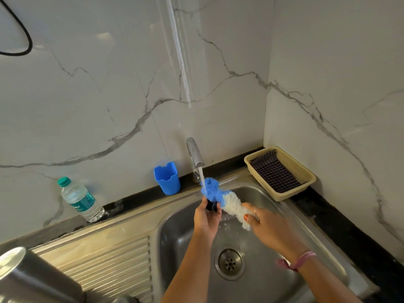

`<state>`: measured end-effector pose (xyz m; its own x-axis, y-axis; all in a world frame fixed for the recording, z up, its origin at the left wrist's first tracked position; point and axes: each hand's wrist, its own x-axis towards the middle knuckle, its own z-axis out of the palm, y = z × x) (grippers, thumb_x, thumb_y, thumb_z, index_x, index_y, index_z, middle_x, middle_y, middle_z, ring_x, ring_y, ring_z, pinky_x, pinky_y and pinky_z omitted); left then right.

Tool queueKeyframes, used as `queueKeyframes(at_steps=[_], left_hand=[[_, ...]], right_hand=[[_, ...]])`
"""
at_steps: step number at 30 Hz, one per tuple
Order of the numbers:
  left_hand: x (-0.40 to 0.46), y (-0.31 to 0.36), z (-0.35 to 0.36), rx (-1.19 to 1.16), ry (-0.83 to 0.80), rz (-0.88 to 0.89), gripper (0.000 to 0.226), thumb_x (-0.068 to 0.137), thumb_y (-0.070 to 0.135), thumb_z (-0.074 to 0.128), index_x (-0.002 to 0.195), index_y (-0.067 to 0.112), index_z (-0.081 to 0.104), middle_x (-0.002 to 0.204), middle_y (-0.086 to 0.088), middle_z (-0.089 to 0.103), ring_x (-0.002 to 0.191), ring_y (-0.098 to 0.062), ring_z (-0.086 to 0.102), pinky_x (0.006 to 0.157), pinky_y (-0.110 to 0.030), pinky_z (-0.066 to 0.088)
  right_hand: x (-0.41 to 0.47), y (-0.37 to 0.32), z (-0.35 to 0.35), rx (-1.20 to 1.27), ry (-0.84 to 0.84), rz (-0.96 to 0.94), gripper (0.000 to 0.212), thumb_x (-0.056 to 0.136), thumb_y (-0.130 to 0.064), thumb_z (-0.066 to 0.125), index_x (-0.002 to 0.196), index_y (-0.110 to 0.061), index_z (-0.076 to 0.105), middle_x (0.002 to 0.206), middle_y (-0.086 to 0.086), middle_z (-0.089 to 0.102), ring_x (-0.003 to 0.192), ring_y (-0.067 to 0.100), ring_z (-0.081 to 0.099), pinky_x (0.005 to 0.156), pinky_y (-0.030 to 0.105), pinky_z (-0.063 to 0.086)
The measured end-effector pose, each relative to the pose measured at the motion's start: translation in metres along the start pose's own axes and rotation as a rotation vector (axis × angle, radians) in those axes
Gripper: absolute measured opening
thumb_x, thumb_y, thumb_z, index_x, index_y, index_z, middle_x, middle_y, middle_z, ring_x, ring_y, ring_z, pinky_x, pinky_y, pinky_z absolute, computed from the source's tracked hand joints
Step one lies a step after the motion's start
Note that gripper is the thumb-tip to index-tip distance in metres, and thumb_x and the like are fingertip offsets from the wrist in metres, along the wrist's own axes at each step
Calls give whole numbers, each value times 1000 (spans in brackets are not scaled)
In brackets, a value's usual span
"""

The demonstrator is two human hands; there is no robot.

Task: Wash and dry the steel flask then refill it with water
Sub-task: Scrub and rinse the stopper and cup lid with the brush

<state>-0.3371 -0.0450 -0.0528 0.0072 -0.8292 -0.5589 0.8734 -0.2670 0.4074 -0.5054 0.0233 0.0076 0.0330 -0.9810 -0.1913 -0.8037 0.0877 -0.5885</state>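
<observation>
Both forearms reach in from the bottom edge of the frame toward the middle, over the steel sink (323, 243). The left hand (206, 218) is raised with its back to the camera, fingers curled round a dark handle-like piece (211, 205) just under the blue end of a bottle brush (225, 199). The right hand (263, 223) comes in from the lower right, its thumb and fingers clasping the white end of the brush; a ring shows on one finger and a pink band (302, 260) circles the wrist. The brush lies tilted, blue end up and to the left, directly under the running stream from the tap (195, 153) at centre frame. The steel flask (32, 278) stands apart in the lower left corner, on or beside the ribbed drainboard (109, 259), touched by neither hand. At left, against the marble wall, a clear plastic water bottle (79, 200) with a green cap carries a teal label whose writing is too small to read. A blue cup (167, 178) stands left of the tap, and a cream basket (306, 171) holding a dark checked cloth (274, 171) sits at the right corner.
</observation>
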Motion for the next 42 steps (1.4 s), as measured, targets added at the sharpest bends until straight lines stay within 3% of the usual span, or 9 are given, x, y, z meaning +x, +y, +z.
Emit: queueKeyframes(at_steps=[3, 7, 13, 20, 23, 27, 33, 39, 42], left_hand=[[-3, -2, 1, -11, -6, -4, 36, 97, 21, 58, 129, 4, 56, 126, -24, 59, 95, -27, 64, 72, -25, 54], [-2, -1, -2, -25, -23, 24, 41, 94, 25, 62, 129, 4, 57, 125, -22, 62, 108, -30, 63, 106, -39, 47], [-6, 2, -2, -26, -37, 17, 39, 93, 22, 65, 127, 4, 58, 128, -24, 58, 113, -33, 62, 74, -32, 62], [-6, 3, -3, -11, -45, -12, 37, 93, 21, 63, 125, 4, 58, 130, -24, 58, 110, -30, 61, 78, -29, 55], [-5, 2, 2, -25, -40, 3, 47, 86, 24, 71, 126, 3, 60, 126, -23, 62, 116, -30, 62, 96, -34, 52], [-5, 5, 2, -7, -33, -1, 49, 85, 23, 72, 127, 4, 57, 127, -23, 59, 116, -31, 61, 80, -31, 60], [-3, 9, -2, -6, -37, 4, 29, 98, 13, 57, 125, 1, 59, 130, -23, 60, 108, -30, 64, 76, -33, 60], [-7, 5, -3, -19, -39, 3, 46, 87, 25, 70, 127, 5, 59, 128, -23, 59, 113, -30, 61, 86, -31, 54], [-5, 9, -3, -31, -36, 9, 53, 80, 24, 73, 127, 5, 59, 126, -22, 61, 109, -29, 63, 78, -30, 59]], right_hand=[[2, 1, -2, 9, 16, 40, 45, 101, -42, 37, 146, -39, 33, 121, -1, 63, 102, 14, 60, 88, 31, 49], [-8, -6, 0, -40, 3, -31, 44, 102, -42, 35, 146, -43, 31, 119, -2, 64, 92, 11, 58, 77, 24, 46], [-5, -5, -3, 0, -18, -3, 45, 102, -40, 35, 147, -38, 31, 124, -1, 62, 98, 11, 59, 82, 26, 47], [1, 1, -4, 18, -32, 18, 45, 102, -39, 36, 147, -36, 33, 124, 0, 62, 95, 11, 56, 86, 28, 47], [-5, -5, -3, 7, -30, -35, 44, 102, -42, 36, 146, -41, 31, 124, -2, 62, 96, 10, 57, 81, 26, 46], [3, 0, -7, 42, -13, 19, 44, 103, -38, 36, 146, -36, 33, 125, 1, 61, 96, 12, 56, 84, 28, 46], [0, -1, -2, 68, -29, -1, 45, 101, -43, 38, 145, -42, 33, 130, -3, 59, 107, 14, 58, 90, 31, 48], [5, -1, 4, 61, -46, 25, 45, 101, -42, 37, 145, -40, 33, 125, -3, 62, 96, 10, 59, 83, 28, 49], [3, -1, 3, 48, -30, 10, 45, 101, -43, 37, 146, -41, 32, 124, -3, 61, 99, 12, 59, 87, 30, 49]])
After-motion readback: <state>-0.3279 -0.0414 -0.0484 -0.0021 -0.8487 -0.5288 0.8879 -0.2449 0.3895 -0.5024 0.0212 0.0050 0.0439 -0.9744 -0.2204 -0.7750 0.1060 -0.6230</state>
